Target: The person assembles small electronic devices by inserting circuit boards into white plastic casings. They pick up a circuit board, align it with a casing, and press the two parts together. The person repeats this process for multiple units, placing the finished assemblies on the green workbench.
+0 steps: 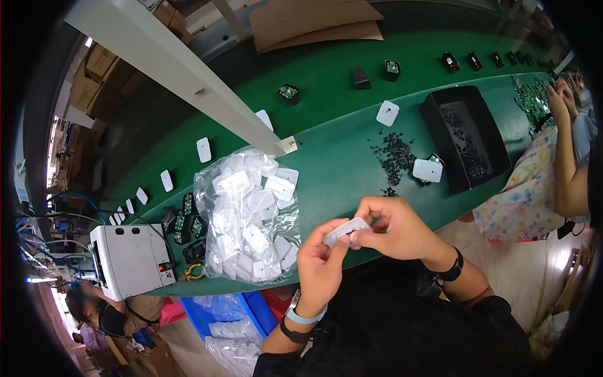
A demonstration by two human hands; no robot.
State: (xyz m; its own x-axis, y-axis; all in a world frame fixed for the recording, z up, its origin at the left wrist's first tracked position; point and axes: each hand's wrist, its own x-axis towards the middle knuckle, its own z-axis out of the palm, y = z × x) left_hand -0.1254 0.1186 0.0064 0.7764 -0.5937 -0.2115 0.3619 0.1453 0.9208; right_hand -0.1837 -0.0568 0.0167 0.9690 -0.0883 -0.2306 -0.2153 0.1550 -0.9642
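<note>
A: Where is the white cover (344, 232), please?
B: It is between the two hands, over the near edge of the green table (342, 163); the left hand (321, 261) grips one end with thumb and fingers; the right hand (399, 229) pinches the other end; so both are closed on it.
A: And is some writing readable?
B: On the cartons (100, 61) at upper left, any print is too small for reading; covers inside the clear bag (247, 217) show small dark marks; small black pieces (396, 152) lie beside the black tray (442, 154).
</note>
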